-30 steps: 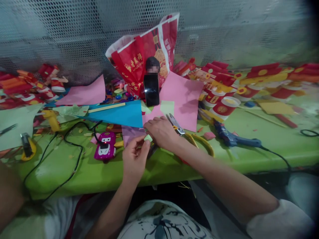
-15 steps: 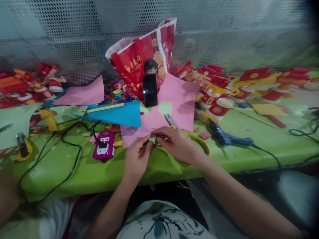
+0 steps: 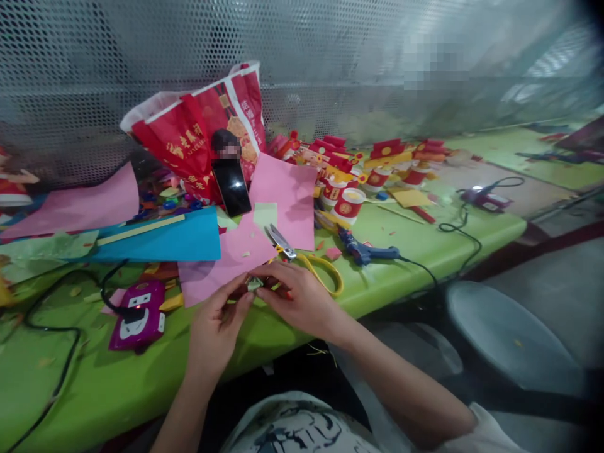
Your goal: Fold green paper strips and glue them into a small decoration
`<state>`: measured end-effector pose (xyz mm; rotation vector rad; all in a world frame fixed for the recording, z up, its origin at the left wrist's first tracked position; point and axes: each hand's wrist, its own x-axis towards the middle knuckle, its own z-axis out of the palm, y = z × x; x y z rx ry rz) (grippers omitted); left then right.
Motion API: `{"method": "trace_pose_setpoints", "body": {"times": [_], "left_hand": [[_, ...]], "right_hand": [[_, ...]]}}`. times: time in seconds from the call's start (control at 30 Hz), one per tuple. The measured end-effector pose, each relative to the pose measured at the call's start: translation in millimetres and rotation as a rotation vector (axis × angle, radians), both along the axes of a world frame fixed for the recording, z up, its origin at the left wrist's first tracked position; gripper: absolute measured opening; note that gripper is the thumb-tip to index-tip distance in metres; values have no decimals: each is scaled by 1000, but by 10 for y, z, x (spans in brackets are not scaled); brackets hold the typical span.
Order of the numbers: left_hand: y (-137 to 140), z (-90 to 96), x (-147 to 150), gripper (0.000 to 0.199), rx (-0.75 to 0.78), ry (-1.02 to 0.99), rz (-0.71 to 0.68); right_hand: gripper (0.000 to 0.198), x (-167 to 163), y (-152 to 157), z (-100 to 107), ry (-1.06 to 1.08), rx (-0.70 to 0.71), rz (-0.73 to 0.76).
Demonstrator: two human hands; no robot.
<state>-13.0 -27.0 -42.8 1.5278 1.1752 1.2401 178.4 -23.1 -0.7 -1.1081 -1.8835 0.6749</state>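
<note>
Between the fingertips of both hands is a small pale green piece, seemingly folded paper. My left hand pinches it from the left. My right hand is closed on its other side, with the fingers curled and partly hidden. Just beyond my right hand lie scissors with yellow handles, their blades apart and pointing away over pink paper. A pale green paper square rests on the pink sheet behind.
A purple power socket with a plugged black cord lies left. At right sits a blue glue gun, near red paper cups. A phone leans on a red bag. A grey stool stands below the table's right end.
The view has swung right, so the table things appear farther left, and the stool and far table end show more. Both hands still hold the small green piece together.
</note>
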Motion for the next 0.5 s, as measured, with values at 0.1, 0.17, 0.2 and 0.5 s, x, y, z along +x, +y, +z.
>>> {"method": "trace_pose_setpoints", "body": {"times": [0.1, 0.17, 0.2, 0.5], "left_hand": [[-36, 35, 11, 41, -45, -8, -12], [-46, 47, 13, 37, -51, 34, -18], [-49, 50, 12, 35, -55, 63, -21], [-67, 44, 14, 28, 12, 221, -82]], "right_hand": [[28, 35, -67, 12, -36, 68, -19], [27, 104, -100, 28, -76, 117, -58], [27, 163, -112, 40, -101, 142, -90], [23, 1039, -110, 17, -574, 358, -667]]}}
